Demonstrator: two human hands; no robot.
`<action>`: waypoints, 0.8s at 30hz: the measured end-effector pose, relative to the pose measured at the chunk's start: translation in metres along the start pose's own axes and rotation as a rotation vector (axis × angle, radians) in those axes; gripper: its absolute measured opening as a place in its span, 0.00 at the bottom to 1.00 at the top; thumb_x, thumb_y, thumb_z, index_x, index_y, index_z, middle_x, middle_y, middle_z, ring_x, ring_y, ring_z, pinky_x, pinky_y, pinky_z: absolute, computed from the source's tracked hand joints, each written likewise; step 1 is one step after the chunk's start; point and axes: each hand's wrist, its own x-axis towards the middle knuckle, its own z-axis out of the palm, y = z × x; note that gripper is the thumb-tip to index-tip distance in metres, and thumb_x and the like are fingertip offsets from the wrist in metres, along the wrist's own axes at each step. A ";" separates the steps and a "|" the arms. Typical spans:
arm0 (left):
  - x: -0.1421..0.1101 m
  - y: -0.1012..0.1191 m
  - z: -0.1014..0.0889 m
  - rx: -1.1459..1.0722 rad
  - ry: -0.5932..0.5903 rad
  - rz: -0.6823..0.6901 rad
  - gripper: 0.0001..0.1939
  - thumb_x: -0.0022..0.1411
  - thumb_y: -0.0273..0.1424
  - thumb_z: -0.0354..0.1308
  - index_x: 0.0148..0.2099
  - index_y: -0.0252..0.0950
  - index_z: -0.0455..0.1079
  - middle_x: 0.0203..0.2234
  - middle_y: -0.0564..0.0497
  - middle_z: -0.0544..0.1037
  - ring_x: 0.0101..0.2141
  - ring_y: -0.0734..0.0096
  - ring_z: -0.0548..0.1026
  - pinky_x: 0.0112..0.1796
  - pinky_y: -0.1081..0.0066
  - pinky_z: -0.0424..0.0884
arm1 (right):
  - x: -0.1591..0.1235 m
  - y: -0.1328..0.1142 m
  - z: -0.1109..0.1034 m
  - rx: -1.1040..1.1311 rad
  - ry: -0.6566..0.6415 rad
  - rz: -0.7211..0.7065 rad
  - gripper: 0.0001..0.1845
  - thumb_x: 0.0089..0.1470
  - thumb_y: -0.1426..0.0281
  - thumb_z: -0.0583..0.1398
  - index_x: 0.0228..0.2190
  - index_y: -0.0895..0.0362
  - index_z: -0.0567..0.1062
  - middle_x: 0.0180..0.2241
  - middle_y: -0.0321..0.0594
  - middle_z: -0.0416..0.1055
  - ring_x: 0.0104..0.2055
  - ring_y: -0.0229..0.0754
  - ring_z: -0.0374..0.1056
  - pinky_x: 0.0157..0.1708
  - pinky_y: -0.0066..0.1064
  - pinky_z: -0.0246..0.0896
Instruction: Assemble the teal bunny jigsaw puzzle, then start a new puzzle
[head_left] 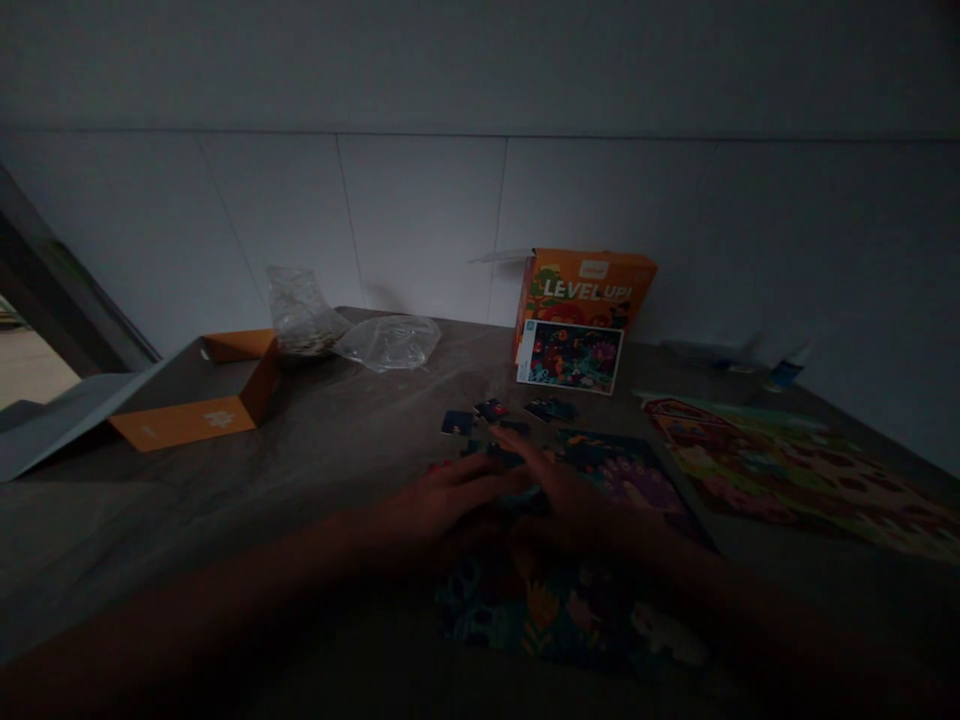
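Note:
A partly assembled jigsaw puzzle (540, 610) with a dark undersea picture lies on the table under both hands. My left hand (450, 495) is over its left middle part, fingers stretched to the right. From the other side, my right hand (559, 490) reaches in, fingers stretched to the upper left and close to the left fingertips. In the dim light, no piece shows in either hand, and the hands cover part of the picture. Just beyond the fingers lie a loose puzzle piece (457, 422), a piece with red (491, 409) and a dark cluster of pieces (551, 409).
An orange puzzle box (592, 275) stands at the back with a picture card (574, 357) against it. Leftward are an open orange box (191, 425), a bag of pieces (300, 315) and a clear plastic bag (394, 342). Another puzzle (795, 465) and a small bottle (786, 373) lie right.

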 end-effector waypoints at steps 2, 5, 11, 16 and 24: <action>0.001 -0.001 0.002 -0.032 0.010 0.039 0.26 0.71 0.27 0.51 0.69 0.46 0.56 0.60 0.44 0.67 0.60 0.61 0.67 0.59 0.61 0.65 | -0.001 -0.007 0.003 -0.020 -0.047 -0.037 0.52 0.58 0.54 0.62 0.70 0.57 0.39 0.66 0.60 0.56 0.65 0.57 0.60 0.60 0.49 0.61; 0.002 0.000 0.002 -0.057 0.023 0.074 0.27 0.71 0.23 0.49 0.68 0.45 0.57 0.61 0.44 0.68 0.61 0.61 0.66 0.60 0.59 0.65 | -0.003 -0.013 0.004 -0.042 -0.051 -0.094 0.49 0.62 0.64 0.59 0.70 0.58 0.34 0.67 0.60 0.53 0.65 0.54 0.60 0.60 0.47 0.61; 0.001 0.007 -0.012 -0.015 -0.041 -0.051 0.36 0.59 0.19 0.56 0.67 0.44 0.58 0.57 0.45 0.73 0.55 0.57 0.73 0.55 0.58 0.69 | -0.003 -0.003 -0.001 -0.016 -0.003 -0.062 0.48 0.57 0.61 0.63 0.69 0.59 0.45 0.58 0.58 0.67 0.56 0.54 0.69 0.53 0.44 0.66; -0.002 0.009 -0.032 -0.013 -0.139 -0.248 0.26 0.62 0.24 0.58 0.61 0.44 0.66 0.48 0.50 0.80 0.38 0.66 0.80 0.39 0.70 0.74 | -0.003 -0.003 -0.005 -0.066 0.035 0.014 0.37 0.60 0.56 0.60 0.64 0.60 0.61 0.47 0.52 0.74 0.46 0.50 0.72 0.46 0.40 0.67; -0.013 0.006 -0.052 -0.018 -0.284 -0.468 0.18 0.55 0.34 0.67 0.48 0.37 0.73 0.34 0.53 0.81 0.31 0.68 0.78 0.28 0.75 0.68 | -0.001 -0.010 -0.006 -0.093 0.021 -0.006 0.28 0.60 0.61 0.60 0.57 0.62 0.68 0.35 0.43 0.74 0.34 0.40 0.69 0.35 0.30 0.62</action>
